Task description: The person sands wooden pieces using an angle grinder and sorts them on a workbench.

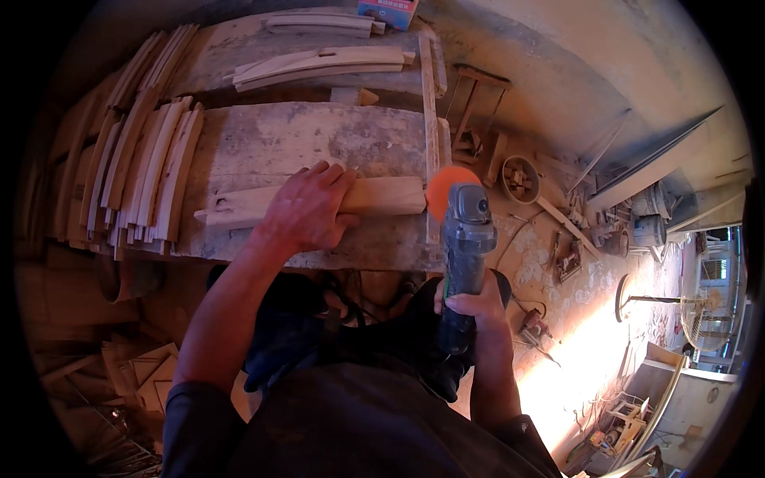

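My left hand (309,209) lies over a pale, slightly curved wooden piece (389,196), its fingers and thumb gripping it against the workbench (335,135). In my right hand (476,307) is an angle grinder (468,239), held by its dark body with the head pointing away from me. An orange sanding disc (451,180) on the grinder is at the right end of the wooden piece; I cannot tell whether they touch.
Stacked wooden slats (147,171) cover the bench's left end. Shaped wooden pieces (319,65) lie farther back beside a small box (388,11). To the right are a bucket of wood offcuts (519,178), a power tool (535,325) on the floor and a standing fan (705,319).
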A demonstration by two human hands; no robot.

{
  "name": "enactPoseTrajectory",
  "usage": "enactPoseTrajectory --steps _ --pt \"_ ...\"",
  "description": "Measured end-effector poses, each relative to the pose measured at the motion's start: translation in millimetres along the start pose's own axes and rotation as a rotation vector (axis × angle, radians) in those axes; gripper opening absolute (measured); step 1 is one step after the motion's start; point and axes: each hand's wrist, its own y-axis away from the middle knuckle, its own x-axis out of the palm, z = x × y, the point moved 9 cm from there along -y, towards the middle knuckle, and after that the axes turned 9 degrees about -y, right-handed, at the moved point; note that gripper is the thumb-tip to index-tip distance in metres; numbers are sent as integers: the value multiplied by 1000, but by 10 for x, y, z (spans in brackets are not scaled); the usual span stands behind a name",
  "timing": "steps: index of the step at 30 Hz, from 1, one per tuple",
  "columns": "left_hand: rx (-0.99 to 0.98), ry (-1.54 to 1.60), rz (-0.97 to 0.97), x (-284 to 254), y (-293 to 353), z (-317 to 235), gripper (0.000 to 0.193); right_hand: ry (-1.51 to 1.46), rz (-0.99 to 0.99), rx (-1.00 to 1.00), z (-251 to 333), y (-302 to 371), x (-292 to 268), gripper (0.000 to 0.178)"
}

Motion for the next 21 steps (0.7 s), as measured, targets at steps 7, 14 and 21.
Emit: enactPoseTrajectory --steps 7,14,21 --pt "-11 -8 37 19 -29 -22 67 -48 4 -17 1 -23 -52 48" --pt "-18 -20 38 57 -37 8 70 11 15 -34 39 -50 -106 50" --pt "-232 260 -86 -262 -47 325 65 -66 -67 -151 53 248 -291 53"
